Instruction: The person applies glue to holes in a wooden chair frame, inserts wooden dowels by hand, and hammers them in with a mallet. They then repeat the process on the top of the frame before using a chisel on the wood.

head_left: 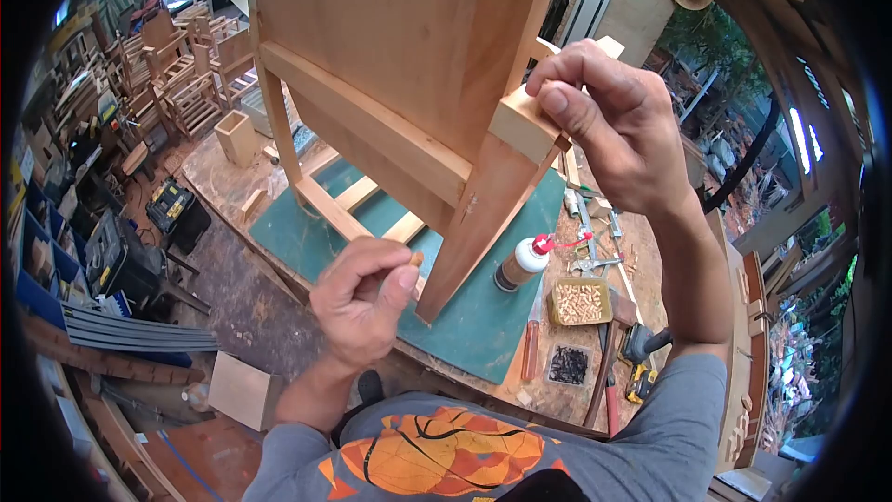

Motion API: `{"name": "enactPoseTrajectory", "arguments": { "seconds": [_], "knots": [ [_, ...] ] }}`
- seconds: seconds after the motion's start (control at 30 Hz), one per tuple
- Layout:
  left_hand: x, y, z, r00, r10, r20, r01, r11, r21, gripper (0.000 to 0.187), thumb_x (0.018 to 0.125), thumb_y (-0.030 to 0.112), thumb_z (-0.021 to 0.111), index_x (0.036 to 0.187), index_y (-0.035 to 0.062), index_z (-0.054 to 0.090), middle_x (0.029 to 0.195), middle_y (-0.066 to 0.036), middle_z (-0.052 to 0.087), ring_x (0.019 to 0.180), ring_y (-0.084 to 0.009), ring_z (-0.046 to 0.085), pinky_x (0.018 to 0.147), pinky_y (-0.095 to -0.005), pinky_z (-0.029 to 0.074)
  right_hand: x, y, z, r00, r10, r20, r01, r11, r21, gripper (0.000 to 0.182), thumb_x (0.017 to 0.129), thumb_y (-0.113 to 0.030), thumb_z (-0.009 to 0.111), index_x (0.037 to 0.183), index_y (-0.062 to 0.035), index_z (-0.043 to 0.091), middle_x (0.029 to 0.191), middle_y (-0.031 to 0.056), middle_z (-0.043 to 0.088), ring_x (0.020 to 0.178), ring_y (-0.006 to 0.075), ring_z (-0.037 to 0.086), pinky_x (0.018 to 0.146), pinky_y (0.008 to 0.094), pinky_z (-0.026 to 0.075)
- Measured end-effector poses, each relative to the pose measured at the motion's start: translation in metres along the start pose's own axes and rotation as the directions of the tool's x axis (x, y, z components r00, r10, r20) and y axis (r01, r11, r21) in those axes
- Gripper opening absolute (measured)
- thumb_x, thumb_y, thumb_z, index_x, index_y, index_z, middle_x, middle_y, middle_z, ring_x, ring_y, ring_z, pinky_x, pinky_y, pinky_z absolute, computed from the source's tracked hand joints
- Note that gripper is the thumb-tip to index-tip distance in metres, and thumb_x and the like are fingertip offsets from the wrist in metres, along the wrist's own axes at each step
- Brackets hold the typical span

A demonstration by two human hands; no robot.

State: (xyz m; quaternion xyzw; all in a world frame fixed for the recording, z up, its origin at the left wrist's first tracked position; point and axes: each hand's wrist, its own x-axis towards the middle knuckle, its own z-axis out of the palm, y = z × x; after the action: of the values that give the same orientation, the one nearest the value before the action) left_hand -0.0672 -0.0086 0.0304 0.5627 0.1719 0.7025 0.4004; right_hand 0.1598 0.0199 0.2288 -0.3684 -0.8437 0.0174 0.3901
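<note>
Wooden frame point(372, 65): 12 o'clock on counter point(214, 172); probably heavy, stiff; best held by leg point(474, 214). Your left fingers point(370, 255) pinch a small wooden peg point(416, 258), likely light. Your right fingers point(578, 114), 1 o'clock, bunch at block point(522, 130); pinched item unclear.

No legible text or labels

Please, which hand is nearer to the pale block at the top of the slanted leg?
The right hand: its fingertips are at the pale block. The left hand is lower, beside the bottom part of the slanted leg.
</note>
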Motion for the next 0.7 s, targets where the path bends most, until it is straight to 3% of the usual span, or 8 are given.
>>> {"name": "enactPoseTrajectory", "arguments": {
  "seconds": [0.03,0.1,0.2,0.27,0.43,0.53,0.63,0.7],
  "knots": [
    [0.004,0.005,0.002,1.0,0.015,0.004,-0.015,0.996,0.088,0.014,0.091,-0.002,0.071,0.104,-0.0047,0.069,0.097,-0.014,0.069,0.077,-0.0125,0.064,0.064,-0.0236,0.053,0.001,0.0,-0.001,1.0,0.008,0.009,-0.008,1.0,0.007,0.019,0.095,-0.018,0.068,0.099,0.0007,0.071,0.077,0.0087,0.065,0.076,0.0201,0.061,0.075,0.0331,0.048],
    [0.012,0.008,0.004,0.996,0.088,0.023,-0.091,0.975,0.201,0.013,0.089,-0.003,0.072,0.103,-0.0051,0.07,0.093,-0.014,0.07,0.074,-0.013,0.064,0.063,-0.0246,0.052,-0.002,0.001,0.003,1.0,-0.007,0.023,0.007,1.0,0.013,0.02,0.102,-0.017,0.063,0.101,0.0033,0.067,0.083,-0.0009,0.061,0.077,0.0048,0.055,0.068,0.0227,0.046],
    [0.028,0.017,0.015,0.979,0.186,0.083,-0.203,0.926,0.318,0.014,0.088,-0.003,0.073,0.102,-0.0052,0.071,0.091,-0.014,0.071,0.073,-0.0166,0.067,0.063,-0.0263,0.053,-0.001,0.007,0.004,0.998,0.042,0.047,-0.05,0.98,0.19,0.023,0.101,-0.019,0.065,0.105,0.0031,0.069,0.086,0.0011,0.067,0.077,0.0065,0.06,0.069,0.0238,0.05],
    [0.039,0.016,0.022,0.916,0.344,0.207,-0.401,0.799,0.448,0.014,0.086,-0.003,0.075,0.101,-0.004,0.073,0.089,-0.015,0.071,0.072,-0.0212,0.069,0.062,-0.0292,0.054,0.0,0.011,-0.002,0.993,0.063,0.102,-0.093,0.944,0.318,0.032,0.101,-0.026,0.066,0.11,0.004,0.07,0.091,0.0043,0.07,0.079,0.0104,0.065,0.072,0.0268,0.055],
    [0.053,0.006,0.03,0.899,0.335,0.281,-0.437,0.714,0.547,0.016,0.084,0.002,0.078,0.099,-0.0003,0.074,0.087,-0.013,0.072,0.071,-0.0251,0.07,0.06,-0.0327,0.054,-0.005,0.016,-0.007,1.0,-0.02,0.003,0.018,0.921,0.388,0.042,0.103,-0.033,0.063,0.127,0.0019,0.063,0.105,0.0079,0.071,0.101,0.0145,0.068,0.088,0.0288,0.054],
    [0.056,-0.001,0.029,0.877,0.346,0.333,-0.479,0.674,0.562,0.015,0.084,0.003,0.079,0.098,0.0,0.074,0.085,-0.013,0.072,0.07,-0.024,0.07,0.059,-0.032,0.053,-0.007,0.041,-0.016,0.998,-0.057,-0.014,0.059,0.944,0.324,0.047,0.105,-0.042,0.055,0.126,-0.0016,0.066,0.106,0.0077,0.071,0.106,0.0148,0.065,0.094,0.03,0.051],
    [0.056,-0.004,0.029,0.934,0.245,0.259,-0.346,0.802,0.488,0.012,0.084,0.003,0.079,0.095,0.0001,0.074,0.083,-0.012,0.072,0.069,-0.0225,0.07,0.059,-0.0309,0.053,-0.008,0.072,-0.018,0.998,-0.057,-0.015,0.059,0.98,0.188,0.055,0.105,-0.05,0.05,0.122,-0.0009,0.068,0.105,0.0086,0.071,0.105,0.0157,0.065,0.094,0.031,0.049],
    [0.06,0.0,0.03,0.955,0.176,0.241,-0.272,0.845,0.46,0.01,0.084,0.003,0.079,0.093,-0.0001,0.075,0.082,-0.011,0.073,0.07,-0.0214,0.07,0.06,-0.0299,0.052,-0.01,0.083,-0.013,1.0,-0.002,-0.008,0.004,0.971,0.24,0.063,0.105,-0.056,0.045,0.117,0.0002,0.071,0.104,0.009,0.071,0.103,0.0167,0.064,0.094,0.0314,0.048]
  ]
}}
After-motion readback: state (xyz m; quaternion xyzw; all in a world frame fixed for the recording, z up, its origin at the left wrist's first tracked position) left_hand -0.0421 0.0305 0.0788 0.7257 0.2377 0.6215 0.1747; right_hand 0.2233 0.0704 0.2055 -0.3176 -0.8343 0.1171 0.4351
